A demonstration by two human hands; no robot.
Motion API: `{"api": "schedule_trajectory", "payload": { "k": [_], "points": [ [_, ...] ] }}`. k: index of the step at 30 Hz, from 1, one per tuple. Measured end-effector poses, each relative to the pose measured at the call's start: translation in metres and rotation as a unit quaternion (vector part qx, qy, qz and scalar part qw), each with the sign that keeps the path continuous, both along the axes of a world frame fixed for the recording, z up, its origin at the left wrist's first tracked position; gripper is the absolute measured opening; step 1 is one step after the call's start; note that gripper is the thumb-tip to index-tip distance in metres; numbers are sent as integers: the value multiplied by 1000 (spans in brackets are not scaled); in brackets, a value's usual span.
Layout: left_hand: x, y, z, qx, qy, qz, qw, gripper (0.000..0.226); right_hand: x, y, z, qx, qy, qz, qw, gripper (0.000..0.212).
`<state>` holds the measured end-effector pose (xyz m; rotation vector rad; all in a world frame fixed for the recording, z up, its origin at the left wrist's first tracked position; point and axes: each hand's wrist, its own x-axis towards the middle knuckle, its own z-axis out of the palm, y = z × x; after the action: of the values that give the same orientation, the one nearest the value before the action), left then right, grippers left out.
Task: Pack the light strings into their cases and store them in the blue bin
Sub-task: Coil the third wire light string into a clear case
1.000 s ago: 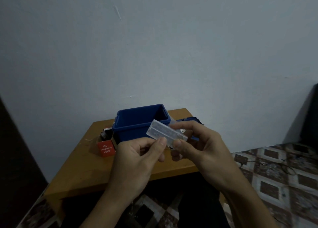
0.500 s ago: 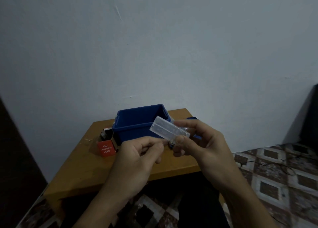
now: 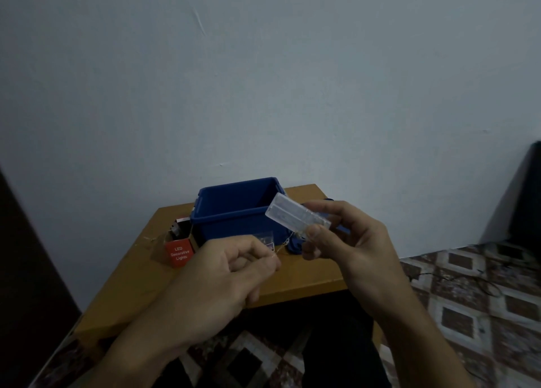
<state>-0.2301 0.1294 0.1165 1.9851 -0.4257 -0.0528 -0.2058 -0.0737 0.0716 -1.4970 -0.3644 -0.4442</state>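
My right hand point(image 3: 348, 241) holds a clear plastic battery box point(image 3: 294, 215) of a light string, tilted, just in front of the blue bin point(image 3: 234, 212). A thin wire point(image 3: 285, 242) runs from the box down to my left hand point(image 3: 231, 273), which pinches it between thumb and fingers. The blue bin stands open on the wooden table point(image 3: 140, 273) near the wall. A red case point(image 3: 177, 253) labelled "LED Decorative Lights" sits open at the bin's left front corner.
A blue lid point(image 3: 295, 245) lies partly hidden behind my hands to the bin's right. The small table stands against a pale wall. Patterned floor tiles point(image 3: 468, 299) with a dark cable lie to the right; a dark object stands at the far right.
My left hand let go of the clear box and moved down-left, drawing the wire out. My right hand lifted the box slightly to the right.
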Motion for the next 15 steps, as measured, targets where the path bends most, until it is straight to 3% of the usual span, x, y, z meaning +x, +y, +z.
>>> {"api": "schedule_trajectory", "payload": {
  "k": [10,15],
  "points": [
    [-2,4,34,109,-158,-25,981,16,-2,1,0,-47,17,35,998,24],
    [16,-3,57,246,-266,-56,930,16,-5,2,2,-69,60,79,993,25]
  ]
}}
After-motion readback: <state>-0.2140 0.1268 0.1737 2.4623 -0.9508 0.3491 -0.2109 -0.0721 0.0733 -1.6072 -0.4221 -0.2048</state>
